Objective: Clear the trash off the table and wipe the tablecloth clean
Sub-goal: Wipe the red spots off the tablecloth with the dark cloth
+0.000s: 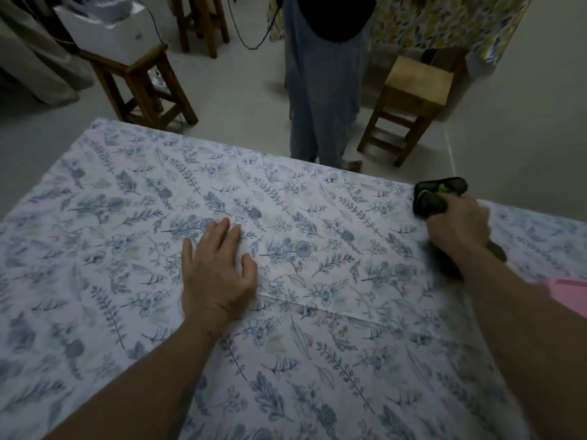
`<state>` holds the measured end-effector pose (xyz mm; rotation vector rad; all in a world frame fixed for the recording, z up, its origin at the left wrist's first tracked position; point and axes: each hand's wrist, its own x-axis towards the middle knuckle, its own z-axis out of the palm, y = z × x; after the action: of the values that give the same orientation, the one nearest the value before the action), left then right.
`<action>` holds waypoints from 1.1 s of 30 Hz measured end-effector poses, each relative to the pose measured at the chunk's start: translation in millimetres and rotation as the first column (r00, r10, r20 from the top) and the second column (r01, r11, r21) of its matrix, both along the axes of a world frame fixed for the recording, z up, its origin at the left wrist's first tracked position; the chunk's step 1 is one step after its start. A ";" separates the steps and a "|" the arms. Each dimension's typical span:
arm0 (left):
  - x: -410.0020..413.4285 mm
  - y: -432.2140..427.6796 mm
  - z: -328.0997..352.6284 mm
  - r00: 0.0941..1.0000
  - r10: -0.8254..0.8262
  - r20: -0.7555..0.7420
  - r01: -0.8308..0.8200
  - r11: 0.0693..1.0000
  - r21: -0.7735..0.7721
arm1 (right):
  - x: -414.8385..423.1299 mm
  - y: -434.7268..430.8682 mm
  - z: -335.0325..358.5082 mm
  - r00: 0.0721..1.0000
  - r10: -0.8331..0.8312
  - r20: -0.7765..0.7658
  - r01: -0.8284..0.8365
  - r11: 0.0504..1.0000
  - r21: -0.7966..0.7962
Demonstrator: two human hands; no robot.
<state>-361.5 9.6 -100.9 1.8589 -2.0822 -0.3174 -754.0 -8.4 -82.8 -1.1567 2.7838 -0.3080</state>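
Observation:
A white tablecloth (133, 281) printed with blue leaves and flowers covers the whole table. A crease runs across it near the middle. My left hand (216, 271) lies flat on the cloth with the fingers spread, holding nothing. My right hand (457, 227) is closed on a black cloth with green markings (440, 195), pressed onto the tablecloth at the far right edge. No trash shows on the table.
A person in blue trousers (320, 100) stands just beyond the table's far edge. A wooden stool (409, 103) stands to their right, another stool (139, 87) with a white box (108, 30) to their left. A pink object (565, 296) shows at the right edge.

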 end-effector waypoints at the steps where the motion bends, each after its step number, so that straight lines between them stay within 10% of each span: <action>1: -0.4 0.0 0.5 1.000 0.002 0.000 -0.002 1.000 -0.001 | 17.8 -1.1 1.7 1.000 0.013 0.026 -0.013 1.000 -0.014; 11: -2.2 0.7 0.4 0.999 0.001 0.037 -0.001 1.000 0.000 | 197.4 8.9 -5.9 0.670 0.740 -0.065 -0.742 0.662 -0.106; 22: 2.0 -0.1 -3.8 0.999 -0.029 0.030 0.029 0.999 -0.018 | 61.8 85.8 2.8 0.997 0.052 -0.062 -0.056 0.997 -0.057; 33: 15.8 0.7 4.1 0.986 -0.159 -0.046 0.164 0.979 0.121 | 208.6 159.9 13.2 0.981 0.176 0.084 -0.177 0.984 -0.003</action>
<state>-345.7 10.3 -96.8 1.7392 -2.2397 -0.5278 -545.3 151.5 -69.6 -1.3460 2.5866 -0.3250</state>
